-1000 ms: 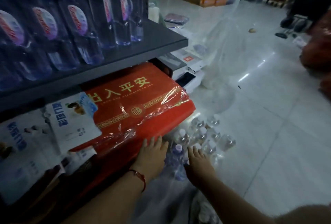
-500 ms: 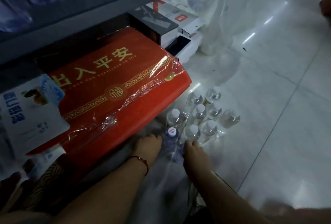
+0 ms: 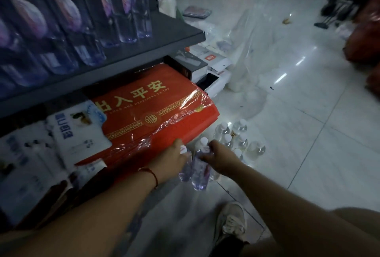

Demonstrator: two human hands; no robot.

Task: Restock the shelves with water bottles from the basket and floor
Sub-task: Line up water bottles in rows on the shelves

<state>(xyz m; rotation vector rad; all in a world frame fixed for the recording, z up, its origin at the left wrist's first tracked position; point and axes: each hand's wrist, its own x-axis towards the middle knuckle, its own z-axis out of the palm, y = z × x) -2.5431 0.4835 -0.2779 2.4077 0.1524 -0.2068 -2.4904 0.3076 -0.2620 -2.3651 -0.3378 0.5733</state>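
Each of my hands holds a clear water bottle by its top, lifted off the floor. My left hand, with a red string on its wrist, grips one water bottle. My right hand grips a second water bottle right beside the first. Several more small bottles stand upright on the white tile floor just beyond my hands. On the dark shelf at upper left, a row of tall bottles with pink labels is lined up.
A red plastic-wrapped box juts out from the bottom shelf beside my left hand. White packets lie left of it, small boxes behind it. Crumpled clear plastic sits on the floor. My shoe is below.
Both hands closed on bottles at floor level and raised them. The camera tilted back up, bringing the stocked shelf into view again.
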